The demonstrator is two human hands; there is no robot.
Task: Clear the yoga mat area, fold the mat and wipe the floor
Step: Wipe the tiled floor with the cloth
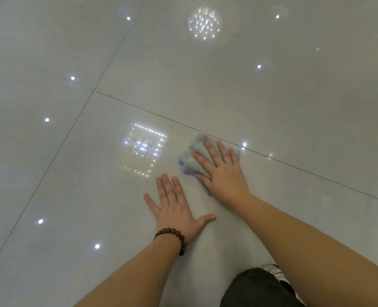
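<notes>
My right hand (222, 171) lies flat with fingers spread on a crumpled grey-and-blue cloth (194, 152), pressing it onto the glossy pale tiled floor (272, 96) beside a dark grout line. My left hand (177, 207) rests palm down on the bare tile just left of and nearer than the cloth, fingers apart, holding nothing; a brown bead bracelet (174, 237) circles its wrist. No yoga mat is in view.
Large shiny tiles with thin grout lines (72, 127) fill the view, mirroring ceiling lights and a chandelier reflection (204, 23). My dark-clothed knee (259, 289) shows at the bottom right.
</notes>
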